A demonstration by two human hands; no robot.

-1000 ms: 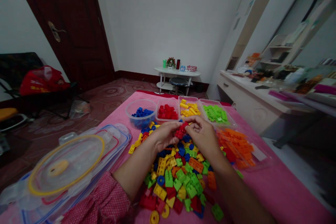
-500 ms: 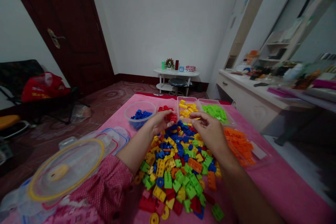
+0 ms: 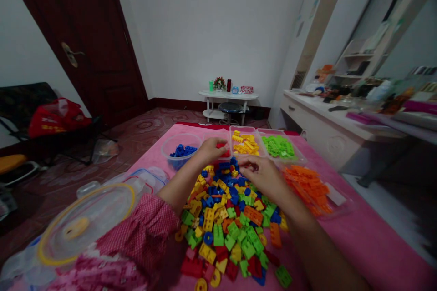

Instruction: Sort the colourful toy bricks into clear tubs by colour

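Observation:
My left hand (image 3: 212, 149) is over the clear box of red building blocks (image 3: 223, 151), its fingers curled at the blocks. Whether a block is between them is hidden. My right hand (image 3: 264, 173) hovers over the far part of a mixed pile of building blocks (image 3: 232, 213), thumb and fingers bent close together. What they hold, if anything, is too small to make out. The pile has blue, yellow, green, red and orange pieces. Beyond my right hand stands a box of yellow blocks (image 3: 246, 143), with a box of green blocks (image 3: 278, 146) beside it.
A round tub of blue blocks (image 3: 182, 150) stands left of the red box. A tray of orange blocks (image 3: 307, 186) lies at the right. Clear lids (image 3: 87, 223) are stacked at the left on the pink cloth (image 3: 368, 218). A cluttered white desk (image 3: 317, 122) stands farther right.
My left hand has moved forward and right, further over the red box, now covering much of it. My right hand has come back and left from the yellow box toward the pile.

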